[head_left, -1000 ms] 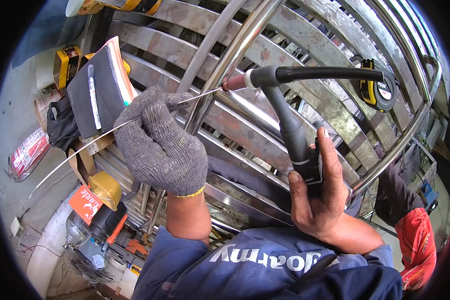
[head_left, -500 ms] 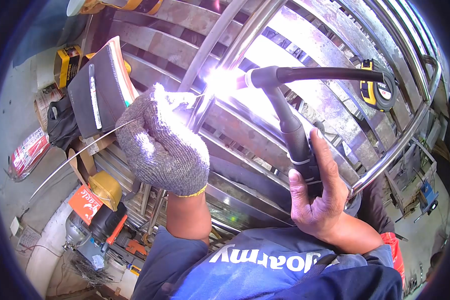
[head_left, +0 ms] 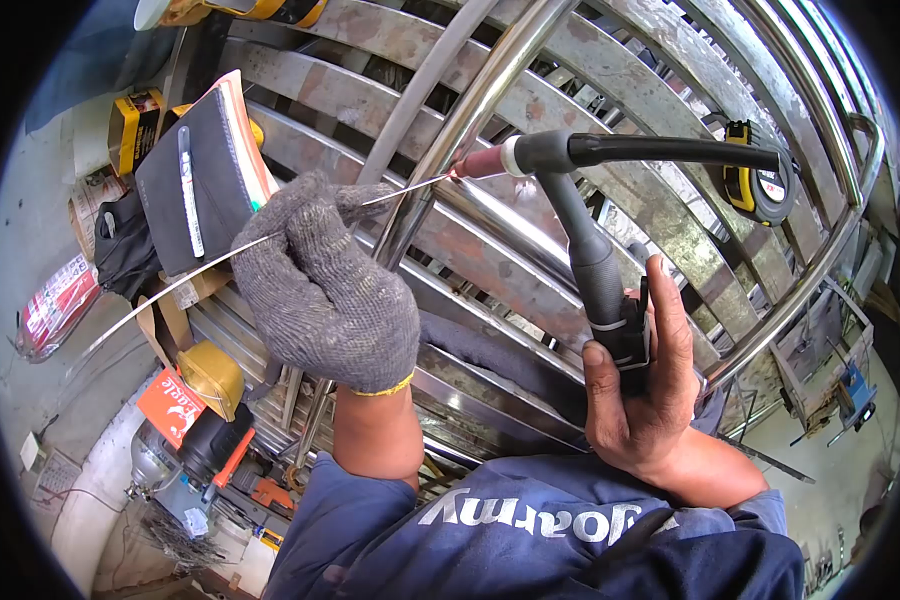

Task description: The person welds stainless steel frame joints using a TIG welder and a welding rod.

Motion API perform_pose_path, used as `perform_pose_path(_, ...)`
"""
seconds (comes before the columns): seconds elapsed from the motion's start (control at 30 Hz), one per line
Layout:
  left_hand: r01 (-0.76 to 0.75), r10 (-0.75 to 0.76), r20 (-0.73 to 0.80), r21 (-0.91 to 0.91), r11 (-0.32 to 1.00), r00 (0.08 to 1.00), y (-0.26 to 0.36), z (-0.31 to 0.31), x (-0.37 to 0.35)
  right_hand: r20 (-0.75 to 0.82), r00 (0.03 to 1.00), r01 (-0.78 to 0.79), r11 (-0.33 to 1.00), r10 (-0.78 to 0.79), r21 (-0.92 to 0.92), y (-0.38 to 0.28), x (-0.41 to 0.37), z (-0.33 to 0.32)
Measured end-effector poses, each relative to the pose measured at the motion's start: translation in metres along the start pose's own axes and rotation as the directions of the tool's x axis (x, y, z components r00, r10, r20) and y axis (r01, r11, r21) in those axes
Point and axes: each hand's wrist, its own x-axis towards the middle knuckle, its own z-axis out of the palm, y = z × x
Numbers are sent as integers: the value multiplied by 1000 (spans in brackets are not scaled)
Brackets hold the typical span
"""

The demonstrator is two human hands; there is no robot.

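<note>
My left hand [head_left: 330, 290], in a grey knit glove, pinches a thin filler rod [head_left: 185, 283]. The rod's tip reaches the joint between polished metal tubes [head_left: 505, 65]. My bare right hand [head_left: 660, 410] holds the black handle of a TIG welding torch [head_left: 595, 270], thumb and index finger raised along its sides; the other fingers are mostly hidden. The torch's pink ceramic cup [head_left: 482, 163] points left at the joint, close to the rod tip, where a small orange glow shows. No arc is lit.
The tubes lie on a slatted metal bench [head_left: 530, 105]. A yellow-black tape measure [head_left: 758, 185] rests at right. At left are a dark notebook [head_left: 160, 200] with a white marker [head_left: 189, 190], a yellow holder [head_left: 210, 378], an orange box [head_left: 170, 408] and several tools.
The bright welding arc has gone out, and the joint is visible. The torch has shifted slightly right, and my right index finger and thumb sit looser on it. My left hand stays nearly still.
</note>
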Motion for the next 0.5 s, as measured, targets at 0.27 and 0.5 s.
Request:
perform_pose_path(0.27, -108, 105, -47, -74, 991, 993, -3, 3, -1, -9, 1000, -14, 1000, 14, 28, 1, -1, -1)
perform_pose_path(0.5, -32, 29, -29, -118, 993, 999, -2, 3, -4, -5, 1000, 18, 1000, -18, -22, 1, 3, -1)
